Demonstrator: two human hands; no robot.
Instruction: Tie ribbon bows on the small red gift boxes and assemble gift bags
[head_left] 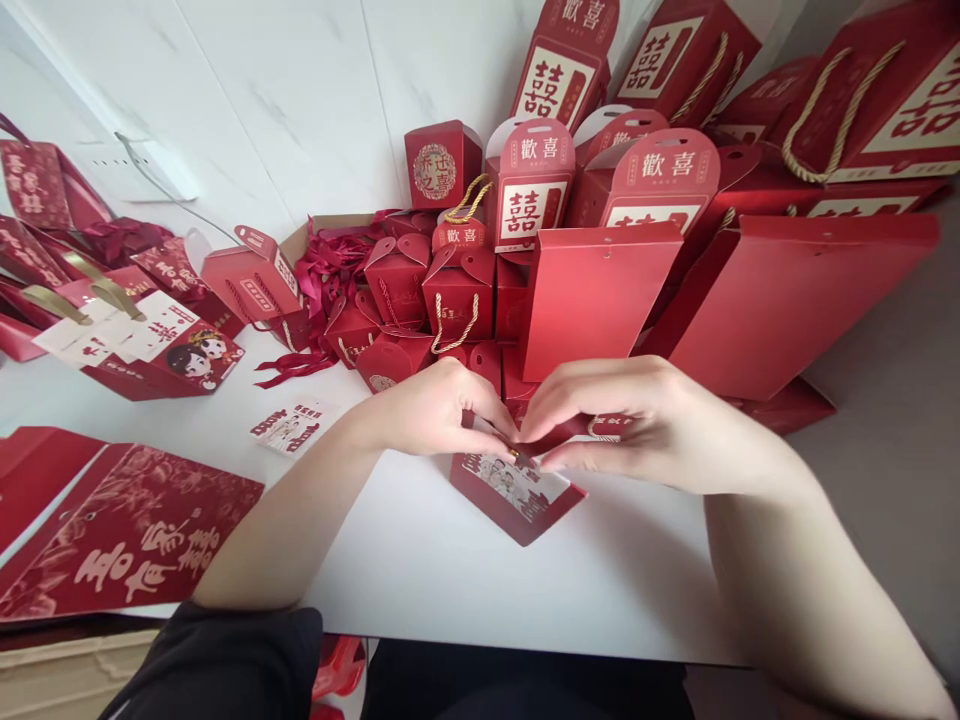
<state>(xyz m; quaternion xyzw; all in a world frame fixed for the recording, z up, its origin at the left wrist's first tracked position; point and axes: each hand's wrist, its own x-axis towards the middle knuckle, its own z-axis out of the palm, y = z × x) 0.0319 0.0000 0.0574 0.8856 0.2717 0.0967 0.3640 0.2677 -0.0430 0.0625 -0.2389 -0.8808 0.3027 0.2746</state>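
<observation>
A small red gift box point(523, 528) with a white printed card point(517, 485) on its near face sits on the table in front of me, tilted toward me. My left hand point(439, 412) is closed in a pinch at the box's top edge. From the other side, my right hand point(626, 420) pinches at the same top, its fingertips almost meeting the left ones. A tiny gold spot shows between the fingertips, too small to name. My fingers hide most of the box's upper part.
Stacked red gift boxes point(459, 300) stand close behind my hands, with two large plain red boxes point(600, 300) at right. Dark red ribbons point(330, 265) lie behind left. A printed card point(294, 425) and a flat red bag point(142, 530) lie on the white table point(450, 590).
</observation>
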